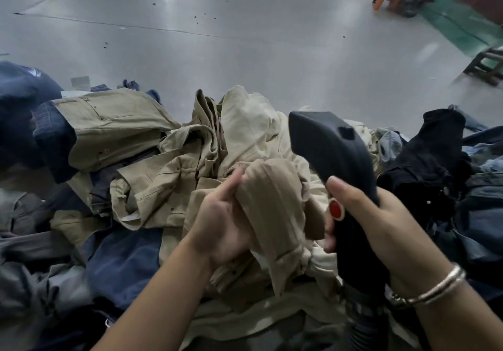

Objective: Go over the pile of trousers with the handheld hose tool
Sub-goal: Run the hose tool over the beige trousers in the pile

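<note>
**Hose tool held over trouser pile**

Black plastic handheld hose tool with red button (337, 160) sits gripped in right hand (381, 228), head raised above heap of beige, navy and black trousers (152, 160). Left hand (220, 231) clutches bunched tan trouser fabric (272, 203) beside it. Silver bangle (432, 288) on right wrist. Grey floor (217, 37) beyond.

One hose tool (333, 157), two hands.

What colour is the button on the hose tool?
Red, with a pale ring around it. The button on the hose tool shows best in the head view.
</note>
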A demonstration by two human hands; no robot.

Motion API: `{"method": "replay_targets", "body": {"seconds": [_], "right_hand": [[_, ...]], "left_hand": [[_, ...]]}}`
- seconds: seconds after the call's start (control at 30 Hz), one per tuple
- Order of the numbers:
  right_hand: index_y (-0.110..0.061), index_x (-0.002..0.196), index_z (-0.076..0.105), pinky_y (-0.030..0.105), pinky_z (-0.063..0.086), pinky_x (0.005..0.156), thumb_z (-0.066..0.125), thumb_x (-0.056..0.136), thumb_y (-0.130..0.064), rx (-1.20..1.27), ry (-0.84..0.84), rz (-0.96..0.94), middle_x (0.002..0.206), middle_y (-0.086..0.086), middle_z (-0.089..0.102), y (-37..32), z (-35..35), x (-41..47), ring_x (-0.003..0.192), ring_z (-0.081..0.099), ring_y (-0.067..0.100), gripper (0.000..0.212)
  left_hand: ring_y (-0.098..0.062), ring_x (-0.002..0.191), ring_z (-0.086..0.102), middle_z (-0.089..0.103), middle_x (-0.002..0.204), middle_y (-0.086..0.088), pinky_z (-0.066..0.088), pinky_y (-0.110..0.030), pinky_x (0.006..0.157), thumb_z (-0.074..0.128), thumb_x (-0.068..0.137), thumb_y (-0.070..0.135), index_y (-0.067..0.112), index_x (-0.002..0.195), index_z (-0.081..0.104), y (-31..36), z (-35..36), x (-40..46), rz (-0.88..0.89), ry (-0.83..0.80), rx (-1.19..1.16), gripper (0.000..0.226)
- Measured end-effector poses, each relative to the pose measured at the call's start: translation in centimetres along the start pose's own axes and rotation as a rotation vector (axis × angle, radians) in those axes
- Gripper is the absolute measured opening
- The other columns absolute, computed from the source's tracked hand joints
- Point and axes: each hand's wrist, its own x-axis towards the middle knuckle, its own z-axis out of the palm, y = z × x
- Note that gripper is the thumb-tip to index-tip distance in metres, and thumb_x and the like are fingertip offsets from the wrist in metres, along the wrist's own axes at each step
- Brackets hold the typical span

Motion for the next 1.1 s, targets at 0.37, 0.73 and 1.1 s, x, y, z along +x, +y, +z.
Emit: {"method": "replay_targets", "body": {"seconds": [0.37, 0.73, 1.1], "right_hand": [[-0.023, 0.049, 0.057, 0.029, 0.046, 0.044, 0.068, 0.053, -0.058, -0.238, -0.308, 0.2, 0.052, 0.01, 0.055, 0.8, -1.4, -0.8, 0.043, 0.057, 0.025, 0.036], [-0.016, 0.05, 0.055, 0.029, 0.045, 0.04, 0.071, 0.059, -0.051, -0.087, -0.107, 0.125, 0.054, 0.014, 0.055, -0.2, -0.4, 0.5, 0.041, 0.054, 0.025, 0.04], [-0.023, 0.049, 0.057, 0.027, 0.045, 0.044, 0.068, 0.054, -0.057, -0.222, -0.361, 0.194, 0.051, 0.01, 0.056, 0.4, -1.4, -0.8, 0.043, 0.057, 0.025, 0.036]], "left_hand": [[-0.034, 0.107, 0.065, 0.065, 0.118, -0.024, 0.056, -0.042, 0.085, 0.048, 0.078, -0.007, 0.0, 0.125, 0.057, 0.8, -0.4, 0.1, 0.154, -0.002, 0.163, 0.049], [-0.03, 0.097, 0.069, 0.07, 0.105, -0.02, 0.058, -0.037, 0.076, 0.054, 0.072, -0.009, 0.006, 0.106, 0.072, -0.1, 0.4, -0.8, -0.016, -0.056, 0.221, 0.041], [-0.029, 0.099, 0.069, 0.069, 0.109, -0.02, 0.058, -0.036, 0.079, 0.048, 0.073, -0.011, 0.001, 0.111, 0.069, 1.5, -0.5, -0.2, 0.162, -0.029, 0.056, 0.045]]}}
